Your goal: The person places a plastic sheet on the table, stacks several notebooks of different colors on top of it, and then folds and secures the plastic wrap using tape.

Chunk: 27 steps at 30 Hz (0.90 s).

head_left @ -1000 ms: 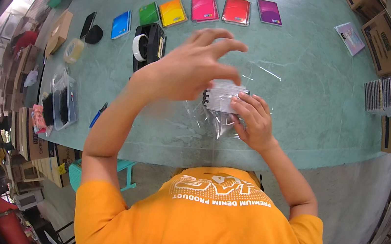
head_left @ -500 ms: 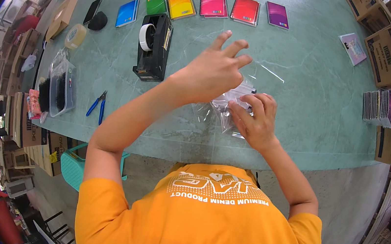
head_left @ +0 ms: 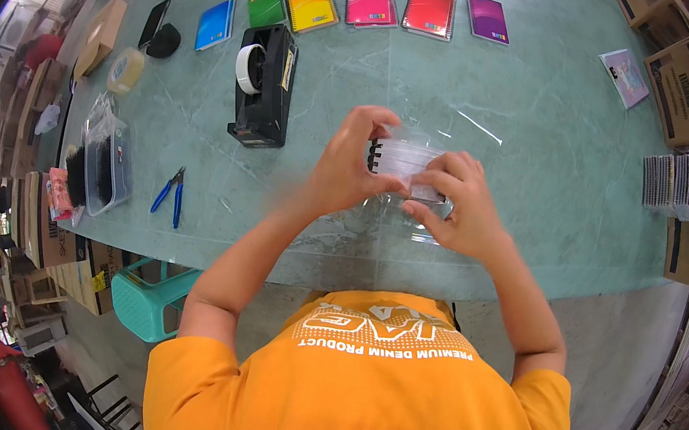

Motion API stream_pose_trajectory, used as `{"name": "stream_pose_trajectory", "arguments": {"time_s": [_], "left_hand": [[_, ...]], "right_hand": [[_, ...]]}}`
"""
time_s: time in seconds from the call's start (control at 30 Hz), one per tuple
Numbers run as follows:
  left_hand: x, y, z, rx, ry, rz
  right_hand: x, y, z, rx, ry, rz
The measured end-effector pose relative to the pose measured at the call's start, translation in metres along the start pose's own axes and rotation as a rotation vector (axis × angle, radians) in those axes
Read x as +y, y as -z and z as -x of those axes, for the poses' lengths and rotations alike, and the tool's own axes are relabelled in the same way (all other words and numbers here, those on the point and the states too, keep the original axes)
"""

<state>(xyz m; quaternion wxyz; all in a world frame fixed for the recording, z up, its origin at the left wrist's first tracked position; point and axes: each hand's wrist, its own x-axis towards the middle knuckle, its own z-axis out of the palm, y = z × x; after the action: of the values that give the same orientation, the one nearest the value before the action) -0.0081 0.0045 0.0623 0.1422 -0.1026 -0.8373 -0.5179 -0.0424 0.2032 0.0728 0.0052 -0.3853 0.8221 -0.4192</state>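
A small stack of spiral notebooks (head_left: 402, 160) stands at the middle of the table, white page edges up and black coils at its left end. Clear plastic film (head_left: 421, 237) lies around it. My left hand (head_left: 347, 163) is curled round the coil end, thumb along the near side. Against the right part of the stack, my right hand (head_left: 461, 202) presses with bent fingers, its thumb at the near side. The covers are hidden by the hands and film.
A black tape dispenser (head_left: 278, 111) stands left of my hands, with blue cutting pliers (head_left: 170, 192) and a plastic bin (head_left: 112, 158) beyond. Colourful notebooks (head_left: 372, 3) line the far side. A clear strip (head_left: 479, 128) lies right of centre. Cartons (head_left: 682, 94) and stacked notebooks (head_left: 667, 185) edge the right.
My left hand has come down and nearer from above the bundle and now grips its left end. The stack's page edges and coils have come into sight. My right hand stays on the right part.
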Motion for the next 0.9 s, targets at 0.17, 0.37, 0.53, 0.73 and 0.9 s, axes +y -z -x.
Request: {"name": "stream_pose_trajectory", "arguments": {"time_s": [0.17,0.37,0.53,0.73,0.9], "left_hand": [[-0.014,0.009,-0.021,-0.27,0.333,0.195],[0.017,0.013,-0.02,-0.45,-0.143,-0.576],[0.032,0.01,0.008,-0.341,-0.314,-0.606],[0.008,-0.006,0.037,-0.129,-0.525,-0.645],[-0.004,-0.009,0.048,0.016,-0.579,-0.634]], "right_hand": [[0.006,-0.006,-0.01,0.114,-0.298,-0.23],[0.009,-0.001,-0.028,-0.074,-0.079,0.068],[-0.021,-0.003,0.0,-0.259,0.167,0.702],[-0.008,-0.012,0.019,-0.028,0.156,0.378],[0.004,-0.028,0.009,-0.095,0.174,0.24]]}}
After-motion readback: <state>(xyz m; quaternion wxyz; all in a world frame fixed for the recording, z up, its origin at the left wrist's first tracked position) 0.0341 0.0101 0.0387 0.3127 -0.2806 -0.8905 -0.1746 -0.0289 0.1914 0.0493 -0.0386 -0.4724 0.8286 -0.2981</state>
